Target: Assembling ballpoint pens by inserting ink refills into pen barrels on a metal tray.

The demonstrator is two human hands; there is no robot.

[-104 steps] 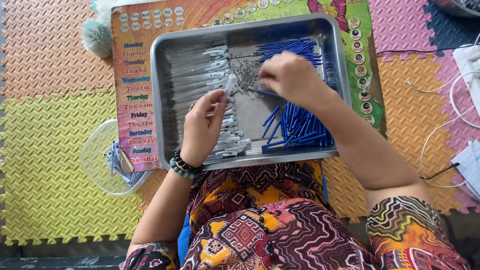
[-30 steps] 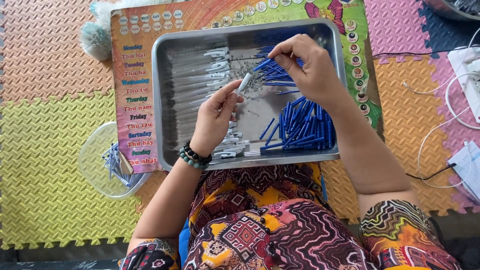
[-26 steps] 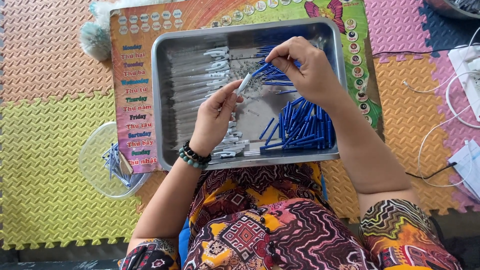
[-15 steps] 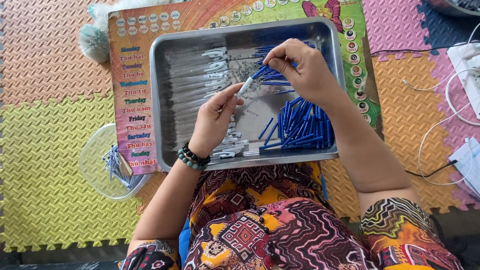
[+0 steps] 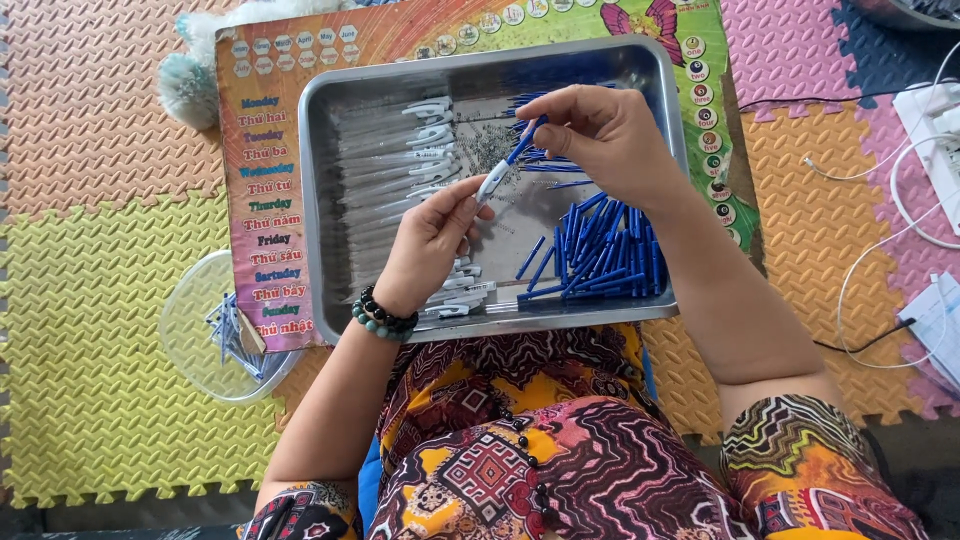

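Observation:
Over a metal tray (image 5: 318,200), my left hand (image 5: 432,240) pinches a clear pen barrel (image 5: 492,184) by its lower end. My right hand (image 5: 600,130) holds a blue refill (image 5: 527,137) whose tip meets the top of that barrel. Inside the tray, a row of clear pen barrels with white clips (image 5: 400,170) fills the left half. A pile of blue pen parts (image 5: 600,250) lies at the right. Small metal springs (image 5: 490,150) are scattered in the middle. A beaded bracelet (image 5: 380,315) is on my left wrist.
The tray rests on a colourful printed board (image 5: 265,210) over foam floor mats (image 5: 90,330). A clear round plastic lid (image 5: 215,325) with a few blue pieces sits left of the tray. White cables and a power strip (image 5: 930,150) lie at the right.
My right hand picked a blue refill from the tray and brought it to the clear barrel in my left hand. Both hands now meet over the tray's middle.

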